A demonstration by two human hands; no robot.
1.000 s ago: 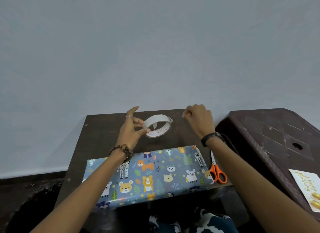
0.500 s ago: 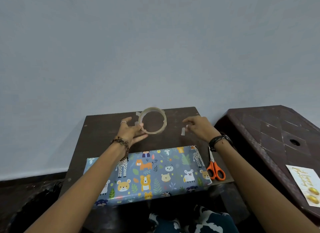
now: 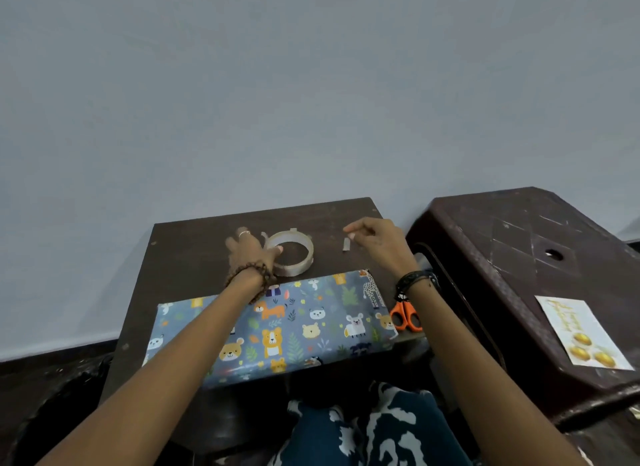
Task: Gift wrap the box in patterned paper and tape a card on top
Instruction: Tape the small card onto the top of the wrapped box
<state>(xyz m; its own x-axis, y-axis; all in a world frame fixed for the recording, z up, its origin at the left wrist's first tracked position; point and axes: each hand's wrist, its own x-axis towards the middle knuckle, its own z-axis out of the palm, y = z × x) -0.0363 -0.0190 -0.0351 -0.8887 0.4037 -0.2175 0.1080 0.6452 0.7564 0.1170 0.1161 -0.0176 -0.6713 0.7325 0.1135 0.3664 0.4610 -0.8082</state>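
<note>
The box wrapped in blue animal-print paper (image 3: 311,323) lies across the near side of the small dark table (image 3: 194,254). Behind it a clear tape roll (image 3: 294,254) lies flat on the table. My left hand (image 3: 247,249) rests at the roll's left rim, fingers spread, thumb touching the roll. My right hand (image 3: 375,242) hovers to the right of the roll and pinches a short strip of tape (image 3: 346,245) that hangs from the fingertips. A white card with gold lettering (image 3: 581,332) lies on the brown stool at the right.
Orange-handled scissors (image 3: 403,316) lie at the table's right edge, partly under my right wrist. The brown plastic stool (image 3: 512,243) stands close against the table on the right. A grey wall rises behind. My patterned clothing (image 3: 370,427) shows below the table.
My left hand has lowered the tape roll from mid-air onto the table. My right hand has pulled away to the right with a torn strip of tape.
</note>
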